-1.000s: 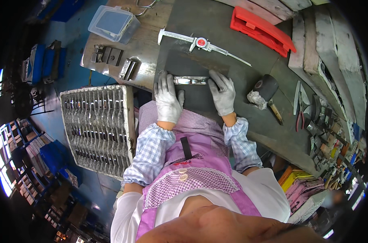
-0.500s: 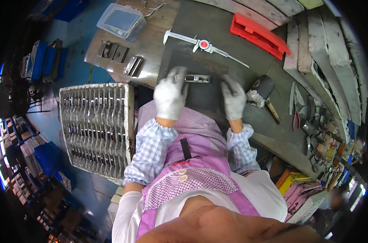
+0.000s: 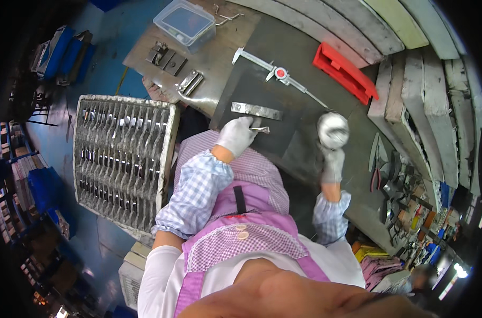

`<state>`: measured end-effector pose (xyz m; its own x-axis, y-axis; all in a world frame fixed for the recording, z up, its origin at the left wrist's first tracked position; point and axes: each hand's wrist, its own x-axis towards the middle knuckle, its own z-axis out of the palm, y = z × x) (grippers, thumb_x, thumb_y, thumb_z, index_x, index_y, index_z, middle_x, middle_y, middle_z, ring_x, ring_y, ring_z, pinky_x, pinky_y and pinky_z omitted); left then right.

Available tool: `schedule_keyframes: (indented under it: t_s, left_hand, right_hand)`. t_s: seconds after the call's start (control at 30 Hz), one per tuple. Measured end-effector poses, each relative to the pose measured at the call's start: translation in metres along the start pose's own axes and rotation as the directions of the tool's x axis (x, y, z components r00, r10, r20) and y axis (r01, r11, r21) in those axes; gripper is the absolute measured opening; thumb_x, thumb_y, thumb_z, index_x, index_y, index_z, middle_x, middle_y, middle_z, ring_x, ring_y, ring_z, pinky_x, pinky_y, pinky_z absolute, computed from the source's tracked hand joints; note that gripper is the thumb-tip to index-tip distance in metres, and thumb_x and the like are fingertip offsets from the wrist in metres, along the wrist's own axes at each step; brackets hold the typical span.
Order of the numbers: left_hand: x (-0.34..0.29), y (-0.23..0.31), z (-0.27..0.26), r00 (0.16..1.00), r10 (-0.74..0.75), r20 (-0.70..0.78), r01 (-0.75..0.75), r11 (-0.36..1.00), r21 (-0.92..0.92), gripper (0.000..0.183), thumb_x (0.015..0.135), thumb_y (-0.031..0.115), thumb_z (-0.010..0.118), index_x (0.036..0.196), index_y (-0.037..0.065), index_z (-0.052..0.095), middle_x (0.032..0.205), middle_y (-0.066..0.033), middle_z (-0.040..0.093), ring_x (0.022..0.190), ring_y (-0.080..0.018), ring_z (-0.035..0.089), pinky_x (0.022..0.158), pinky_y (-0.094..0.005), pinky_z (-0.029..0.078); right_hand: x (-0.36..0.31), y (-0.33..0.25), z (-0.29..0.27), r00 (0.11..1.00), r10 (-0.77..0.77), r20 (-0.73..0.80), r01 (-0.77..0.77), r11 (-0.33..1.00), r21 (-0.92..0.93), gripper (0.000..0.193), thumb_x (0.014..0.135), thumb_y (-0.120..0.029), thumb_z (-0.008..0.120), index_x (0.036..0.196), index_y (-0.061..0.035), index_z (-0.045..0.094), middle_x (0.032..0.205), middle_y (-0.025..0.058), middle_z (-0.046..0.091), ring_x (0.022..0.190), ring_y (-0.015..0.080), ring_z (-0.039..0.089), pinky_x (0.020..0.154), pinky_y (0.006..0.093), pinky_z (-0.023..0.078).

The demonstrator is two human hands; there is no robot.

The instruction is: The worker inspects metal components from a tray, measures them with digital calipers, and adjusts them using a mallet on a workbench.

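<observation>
Grey steel workbench (image 3: 304, 153) fills the far half of the view, with a dark mat (image 3: 262, 95) laid on it and a blue floor dropping away on the left. On that left side, near the person's hip, stands one wire rack (image 3: 121, 159) packed with rows of metal parts, too many and too small to count. Farther off on the bench corner sit one clear plastic box (image 3: 185, 21) and a few small metal blocks (image 3: 172, 61). On the mat lies one flat metal bar (image 3: 255, 110), its long axis running left to right with the right end slightly nearer, just beyond the left hand (image 3: 236, 135). That gloved hand rests on the mat with its fingers closed on a small metal piece (image 3: 260, 129) that juts to the right. One dial caliper (image 3: 279, 73) lies beyond the bar, slanting from far left to near right. The left hand is plainly the nearer one to the bar; the right hand (image 3: 332, 165), also gloved, is well apart to the right, wrapped around a mallet with its pale round head (image 3: 332, 130) raised. One red case (image 3: 345, 73) lies far right, and assorted hand tools (image 3: 394, 180) crowd the bench's right edge.
</observation>
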<state>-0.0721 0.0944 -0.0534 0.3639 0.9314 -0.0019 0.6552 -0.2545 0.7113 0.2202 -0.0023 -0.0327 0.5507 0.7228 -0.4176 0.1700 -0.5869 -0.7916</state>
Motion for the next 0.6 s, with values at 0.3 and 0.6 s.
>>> schedule_keyframes:
  t_s: [0.3, 0.6]
  left_hand:
    - [0.004, -0.008, 0.003, 0.964, -0.174, 0.203, 0.194, 0.978, -0.083, 0.018, 0.092, 0.021, 0.072, 0.098, 0.004, 0.072, 0.088, -0.0168, 0.072, 0.085, -0.0358, 0.071, 0.074, -0.0434, 0.056]
    - [-0.016, 0.035, 0.015, 0.994, 0.021, 0.108, -0.035, 0.99, 0.133, 0.03, 0.085, 0.031, 0.079, 0.09, 0.003, 0.068, 0.091, -0.0163, 0.071, 0.079, -0.0342, 0.071, 0.073, -0.0442, 0.059]
  right_hand:
    - [0.006, 0.034, -0.034, 0.28, -0.913, 0.297, 0.814, 0.062, -0.578, 0.023, 0.096, -0.022, 0.061, 0.113, -0.0081, 0.068, 0.11, 0.016, 0.07, 0.1, 0.0345, 0.069, 0.09, 0.042, 0.056]
    - [-0.052, -0.072, 0.063, 0.62, -0.673, 0.403, 0.78, 0.469, -0.415, 0.033, 0.088, -0.025, 0.074, 0.119, -0.0136, 0.075, 0.112, 0.0072, 0.074, 0.089, 0.0249, 0.073, 0.08, 0.0364, 0.057]
